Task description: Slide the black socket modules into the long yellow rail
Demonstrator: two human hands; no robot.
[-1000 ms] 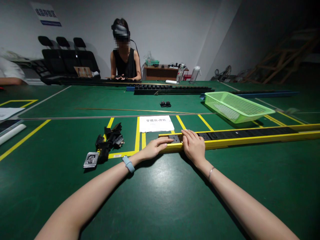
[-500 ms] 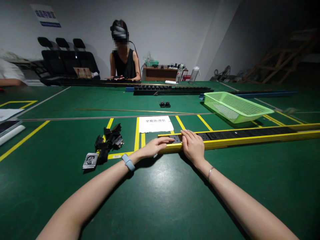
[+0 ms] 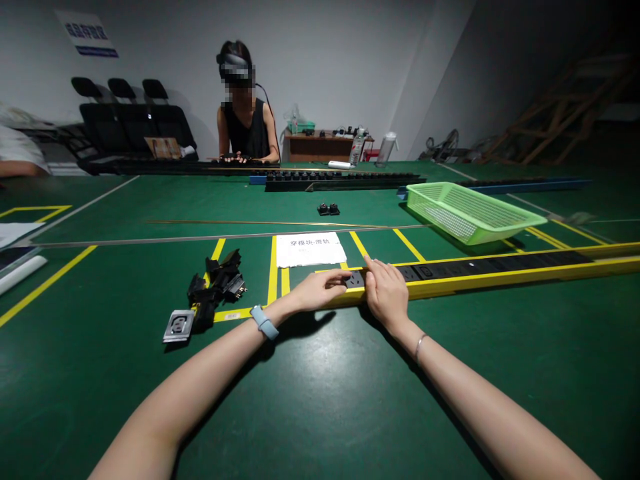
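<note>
Evidently both hands are at the yellow rail [image 3: 450, 287], which starts beside the left hand and stretches out past the right. The left hand [image 3: 315, 291] has its thumb and fingers loosely parted, fingertips at a grey socket module [image 3: 355, 279] showing between the 2 hands; I can't tell whether they touch it. The right hand [image 3: 387, 290] lies across the rail, fingers together; whether it grips, I can't see. Left of the left hand sits a heap of black modules [image 3: 220, 283], with 1 grey-faced socket [image 3: 179, 325] nearest the person. Beyond the hands lie a paper sign [image 3: 313, 249] and, farther right, a green basket [image 3: 500, 235].
</note>
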